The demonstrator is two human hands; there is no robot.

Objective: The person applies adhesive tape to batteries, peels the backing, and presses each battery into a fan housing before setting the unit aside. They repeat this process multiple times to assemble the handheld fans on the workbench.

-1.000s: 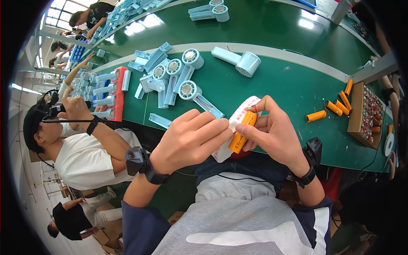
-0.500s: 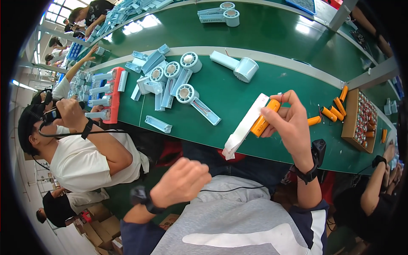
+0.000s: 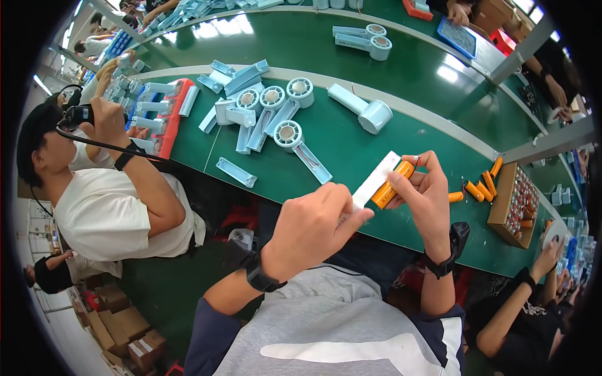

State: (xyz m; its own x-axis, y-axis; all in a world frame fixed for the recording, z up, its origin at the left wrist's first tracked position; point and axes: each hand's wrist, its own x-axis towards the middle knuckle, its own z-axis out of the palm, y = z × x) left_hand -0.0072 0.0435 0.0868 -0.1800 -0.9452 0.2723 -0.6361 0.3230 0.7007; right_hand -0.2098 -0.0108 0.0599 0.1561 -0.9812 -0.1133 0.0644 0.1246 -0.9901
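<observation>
My right hand (image 3: pixel 426 199) pinches an orange cylindrical battery (image 3: pixel 383 196) between thumb and fingers, tilted above the green bench. A flat white strip (image 3: pixel 375 180) lies along the battery's left side. My left hand (image 3: pixel 311 227) has its fingers curled at the strip's lower end, which they partly hide; the thumb points toward the battery. Beyond my hands, a light-blue handheld fan body (image 3: pixel 374 116) lies on the bench. Closer to my left hand is another fan body (image 3: pixel 288 135) with its handle open and thin wires showing.
Several fan heads and handle shells (image 3: pixel 251 119) are heaped at left, beside a red rack (image 3: pixel 180 119). More orange batteries (image 3: pixel 481 190) lie right of my right hand, near a cardboard box (image 3: pixel 506 230) of cells. A co-worker in a white shirt (image 3: pixel 119 213) sits at left.
My left hand has risen to the right, from in front of my body to the white strip's lower end. My right hand still holds the battery. The whole view has shifted slightly.
</observation>
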